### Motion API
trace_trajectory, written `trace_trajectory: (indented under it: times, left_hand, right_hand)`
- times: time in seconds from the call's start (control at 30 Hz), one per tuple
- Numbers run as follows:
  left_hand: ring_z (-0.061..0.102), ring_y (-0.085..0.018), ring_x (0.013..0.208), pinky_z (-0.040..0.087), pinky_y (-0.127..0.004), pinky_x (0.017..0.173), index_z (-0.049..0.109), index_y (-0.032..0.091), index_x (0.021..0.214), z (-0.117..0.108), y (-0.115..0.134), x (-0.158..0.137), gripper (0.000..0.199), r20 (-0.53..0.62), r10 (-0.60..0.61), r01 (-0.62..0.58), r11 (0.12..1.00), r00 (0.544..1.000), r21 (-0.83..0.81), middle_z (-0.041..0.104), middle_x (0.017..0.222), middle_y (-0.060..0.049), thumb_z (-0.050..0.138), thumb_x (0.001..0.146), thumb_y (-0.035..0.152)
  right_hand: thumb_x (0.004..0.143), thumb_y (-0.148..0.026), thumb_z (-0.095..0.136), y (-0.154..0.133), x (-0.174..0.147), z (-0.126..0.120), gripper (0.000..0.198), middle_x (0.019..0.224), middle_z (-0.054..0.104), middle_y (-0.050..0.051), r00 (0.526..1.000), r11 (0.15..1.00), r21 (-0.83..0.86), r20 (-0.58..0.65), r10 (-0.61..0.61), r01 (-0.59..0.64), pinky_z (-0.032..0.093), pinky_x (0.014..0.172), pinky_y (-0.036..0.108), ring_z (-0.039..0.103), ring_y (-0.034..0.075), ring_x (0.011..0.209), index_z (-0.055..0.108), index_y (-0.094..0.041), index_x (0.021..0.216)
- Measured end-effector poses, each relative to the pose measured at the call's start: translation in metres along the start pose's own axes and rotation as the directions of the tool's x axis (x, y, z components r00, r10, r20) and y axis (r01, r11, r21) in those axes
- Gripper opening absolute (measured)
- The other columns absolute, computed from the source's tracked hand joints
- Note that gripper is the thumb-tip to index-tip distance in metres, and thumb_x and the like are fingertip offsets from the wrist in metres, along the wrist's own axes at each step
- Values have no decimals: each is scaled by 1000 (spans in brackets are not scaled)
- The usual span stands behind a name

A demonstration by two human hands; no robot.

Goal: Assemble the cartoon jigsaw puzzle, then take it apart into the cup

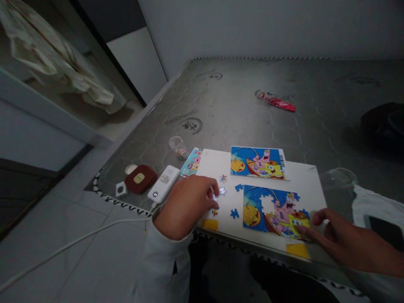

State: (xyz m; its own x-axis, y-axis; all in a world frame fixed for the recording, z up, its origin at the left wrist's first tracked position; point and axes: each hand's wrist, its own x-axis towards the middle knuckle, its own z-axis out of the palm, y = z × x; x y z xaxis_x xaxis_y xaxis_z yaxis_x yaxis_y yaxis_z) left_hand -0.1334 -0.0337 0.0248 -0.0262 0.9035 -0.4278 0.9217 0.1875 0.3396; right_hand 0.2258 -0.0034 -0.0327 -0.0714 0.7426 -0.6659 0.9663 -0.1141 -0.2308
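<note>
A partly assembled jigsaw puzzle (252, 223) with cartoon figures lies on a white board (214, 158), with a gap in its upper middle. Behind it on the board is the matching picture card (257, 162). My left hand (192, 202) is at the board's left side, thumb and index finger curled in a pinch around a small pale jigsaw piece (215, 197). Loose pieces lie near it, among them a blue piece (234, 213) and a pink one (223, 178). My right hand (344, 237) rests at the puzzle's right edge, one fingertip on the yellow figure, fingers apart.
Left of the board are a white power bank (164, 184) with a cable (104, 227), a brown case (140, 179) and a clear cup (178, 147) holding small bits. A red wrapper (277, 102) lies farther back. Another clear cup (339, 177) and a phone (385, 231) are right.
</note>
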Motion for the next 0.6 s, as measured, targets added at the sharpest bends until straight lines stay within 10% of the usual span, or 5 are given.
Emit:
trace_trajectory:
  times: [0.6]
  left_hand:
    - [64,-19,86,33,-28,64,71,31,83,11,5,8,19,122,44,-53,996,992,71,73,86,6,76,68,21]
  right_hand:
    - [84,-57,49,-13,-11,-4,32,73,69,3,999,989,-144,6,-36,37,41,60,33,67,24,68,53,-27,92]
